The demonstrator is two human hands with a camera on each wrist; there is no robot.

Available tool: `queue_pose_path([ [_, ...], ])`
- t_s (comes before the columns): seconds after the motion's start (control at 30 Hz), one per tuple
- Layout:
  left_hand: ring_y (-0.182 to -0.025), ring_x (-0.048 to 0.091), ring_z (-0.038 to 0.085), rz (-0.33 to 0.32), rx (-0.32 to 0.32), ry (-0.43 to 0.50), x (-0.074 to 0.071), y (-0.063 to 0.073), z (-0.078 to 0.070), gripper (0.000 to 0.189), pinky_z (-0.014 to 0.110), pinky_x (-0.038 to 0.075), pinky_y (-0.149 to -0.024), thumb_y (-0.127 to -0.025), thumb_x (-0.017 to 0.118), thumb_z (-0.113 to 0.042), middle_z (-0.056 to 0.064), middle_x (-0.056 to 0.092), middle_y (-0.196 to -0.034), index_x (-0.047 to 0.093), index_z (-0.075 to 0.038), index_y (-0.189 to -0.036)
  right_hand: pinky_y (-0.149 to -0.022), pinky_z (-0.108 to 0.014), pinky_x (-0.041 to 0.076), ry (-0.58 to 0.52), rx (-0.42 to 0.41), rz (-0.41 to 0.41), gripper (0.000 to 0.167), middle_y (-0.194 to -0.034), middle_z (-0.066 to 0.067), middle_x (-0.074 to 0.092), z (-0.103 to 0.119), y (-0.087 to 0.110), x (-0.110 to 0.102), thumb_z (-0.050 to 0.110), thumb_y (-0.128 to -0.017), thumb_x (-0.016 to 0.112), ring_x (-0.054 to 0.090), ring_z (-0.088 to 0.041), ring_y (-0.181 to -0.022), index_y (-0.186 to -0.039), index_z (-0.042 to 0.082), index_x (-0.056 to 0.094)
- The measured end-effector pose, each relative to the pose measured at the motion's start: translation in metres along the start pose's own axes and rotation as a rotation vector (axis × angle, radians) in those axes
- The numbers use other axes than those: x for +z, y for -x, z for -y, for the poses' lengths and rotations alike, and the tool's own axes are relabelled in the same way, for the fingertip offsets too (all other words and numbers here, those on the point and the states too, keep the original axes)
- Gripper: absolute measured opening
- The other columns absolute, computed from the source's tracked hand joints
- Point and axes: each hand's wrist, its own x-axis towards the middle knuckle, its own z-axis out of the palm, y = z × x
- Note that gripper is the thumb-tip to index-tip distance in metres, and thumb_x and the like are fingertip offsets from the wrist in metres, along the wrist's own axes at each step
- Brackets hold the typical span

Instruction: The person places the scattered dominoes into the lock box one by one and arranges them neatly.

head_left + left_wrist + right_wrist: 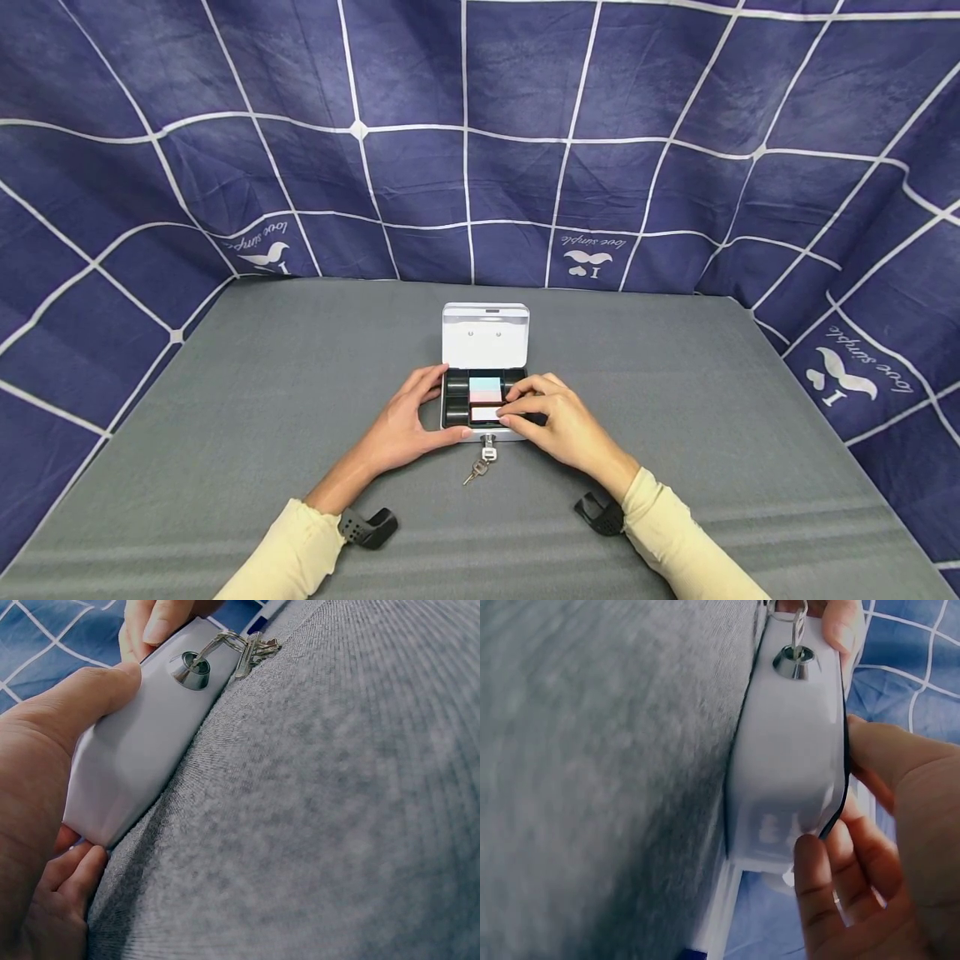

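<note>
A white cash box stands on the grey cloth with its lid raised. Inside is a black tray with compartments. A light blue and pink block lies in the middle of it, and a smaller white block with a dark red edge lies nearer the front. My left hand grips the box's left end, thumb along the front rim. My right hand reaches over the right end, thumb and index finger pinching the white block's right end. A key sits in the front lock.
A second key hangs from the lock's ring onto the grey cloth. Blue cloth with white lines stands behind and along both sides. Black wristbands are at both wrists, by the pale sleeves.
</note>
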Motion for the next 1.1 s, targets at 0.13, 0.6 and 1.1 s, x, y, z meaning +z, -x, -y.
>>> queue_pose_path([
  [0.13, -0.133, 0.059, 0.027, 0.000, 0.005, 0.006, 0.000, 0.000, 0.000, 0.099, 0.038, 0.049, -0.116, -0.079, 0.089, -0.048, 0.006, 0.045, -0.153, 0.040, -0.012, -0.157, -0.092, -0.035, 0.058, -0.027, 0.013, 0.017, 0.017, -0.109, 0.007, 0.072, -0.002, 0.000, -0.005, 0.021, -0.088, 0.085, 0.064, -0.013, -0.106, -0.105, 0.021, 0.083],
  [0.6, -0.133, 0.059, 0.028, -0.012, 0.009, 0.017, -0.001, 0.001, -0.001, 0.099, 0.038, 0.049, -0.116, -0.078, 0.090, -0.046, 0.006, 0.046, -0.152, 0.041, -0.011, -0.156, -0.078, -0.028, 0.061, -0.104, 0.023, 0.101, 0.030, -0.112, 0.005, 0.074, -0.017, 0.002, -0.038, 0.016, -0.088, 0.084, 0.067, -0.016, -0.098, -0.117, 0.015, 0.078],
  [1.1, -0.132, 0.060, 0.027, -0.011, 0.008, 0.025, 0.000, 0.001, -0.002, 0.098, 0.038, 0.048, -0.117, -0.077, 0.091, -0.042, 0.006, 0.046, -0.152, 0.042, -0.010, -0.156, -0.074, -0.023, 0.060, -0.113, 0.078, 0.142, 0.027, -0.111, 0.002, 0.075, -0.040, 0.011, -0.059, 0.015, -0.088, 0.083, 0.069, -0.023, -0.094, -0.115, 0.010, 0.078],
])
